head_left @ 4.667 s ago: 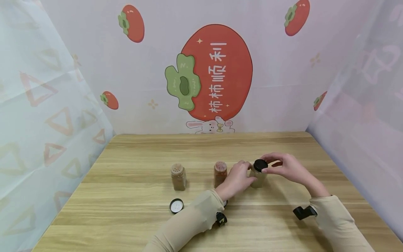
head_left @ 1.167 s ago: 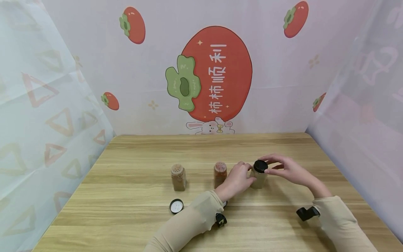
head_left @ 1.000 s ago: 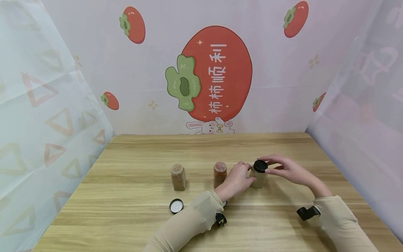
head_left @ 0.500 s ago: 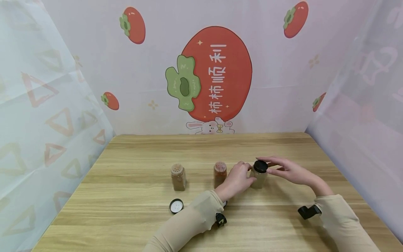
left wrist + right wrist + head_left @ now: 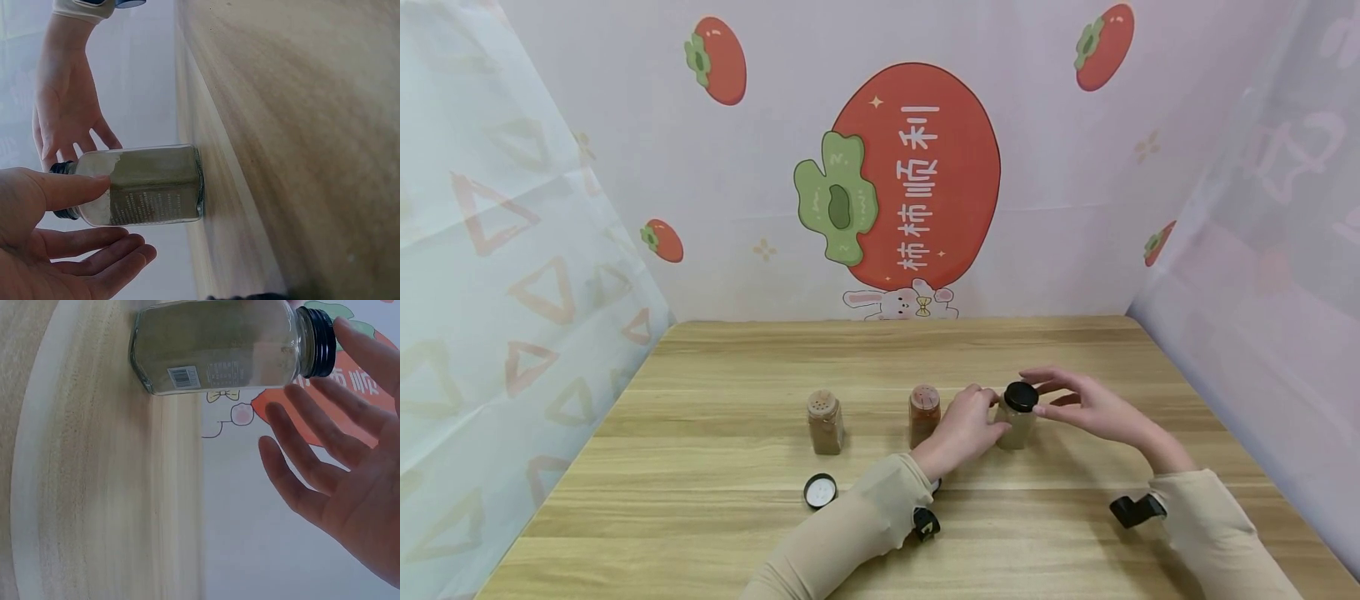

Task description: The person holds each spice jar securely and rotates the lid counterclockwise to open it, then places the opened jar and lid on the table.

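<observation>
A glass spice jar (image 5: pixel 1017 429) of greenish-grey powder, capped with a black lid (image 5: pixel 1021 396), stands upright on the wooden table. My left hand (image 5: pixel 966 425) holds its body from the left, thumb across the near side in the left wrist view. At the jar's right, my right hand (image 5: pixel 1093 408) has thumb and index finger at opposite sides of the lid's rim, its other fingers spread apart below, as the right wrist view shows. Left of this jar, a spice jar of red powder (image 5: pixel 925 414) and one of brown powder (image 5: pixel 826 427) show perforated shaker tops, without black lids.
A black lid (image 5: pixel 820 492) lies with its white inside up in front of the brown jar. Another lid (image 5: pixel 936 485) is mostly hidden by my left wrist. Behind the table (image 5: pixel 737 533) hangs a printed backdrop (image 5: pixel 1052 275); cloth walls flank both sides.
Over the last seconds my right hand's fingers have shifted slightly around the lid, the forearm moving a little to the right. My left hand and all the jars have stayed in place.
</observation>
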Available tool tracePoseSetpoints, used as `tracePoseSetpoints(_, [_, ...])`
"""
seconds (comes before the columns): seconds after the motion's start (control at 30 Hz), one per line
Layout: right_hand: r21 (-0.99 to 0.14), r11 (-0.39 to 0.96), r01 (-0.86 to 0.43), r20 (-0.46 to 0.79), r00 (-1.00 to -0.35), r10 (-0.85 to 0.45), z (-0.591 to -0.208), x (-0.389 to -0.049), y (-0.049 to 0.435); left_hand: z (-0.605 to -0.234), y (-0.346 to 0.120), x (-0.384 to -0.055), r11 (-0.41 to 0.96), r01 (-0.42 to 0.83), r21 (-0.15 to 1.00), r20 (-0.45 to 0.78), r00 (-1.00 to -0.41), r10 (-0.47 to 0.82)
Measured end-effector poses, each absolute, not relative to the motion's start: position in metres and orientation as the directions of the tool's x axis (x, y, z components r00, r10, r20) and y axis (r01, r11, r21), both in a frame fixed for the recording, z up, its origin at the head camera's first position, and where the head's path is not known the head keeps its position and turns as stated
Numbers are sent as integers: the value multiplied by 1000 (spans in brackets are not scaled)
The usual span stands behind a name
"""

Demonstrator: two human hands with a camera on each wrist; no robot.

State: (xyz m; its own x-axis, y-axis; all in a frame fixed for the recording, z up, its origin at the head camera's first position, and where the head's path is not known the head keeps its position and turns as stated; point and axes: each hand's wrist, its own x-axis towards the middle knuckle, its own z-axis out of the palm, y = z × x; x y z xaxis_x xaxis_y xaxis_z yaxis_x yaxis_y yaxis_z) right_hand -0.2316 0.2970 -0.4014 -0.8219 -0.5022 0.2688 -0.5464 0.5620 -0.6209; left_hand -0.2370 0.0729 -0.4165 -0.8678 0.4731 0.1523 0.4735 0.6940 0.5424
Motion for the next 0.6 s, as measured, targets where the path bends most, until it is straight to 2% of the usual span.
tracePoseSetpoints(0.27, [-607,623,-494,311,-869,-386,-404,-230,291,-415,72,-236,697,471,540,157,-870,467])
tracePoseSetpoints(0.6, [-595,660,-458,314,-889,-333,-401,-228,285,-416,71,-237,688,483,542,166,-864,475])
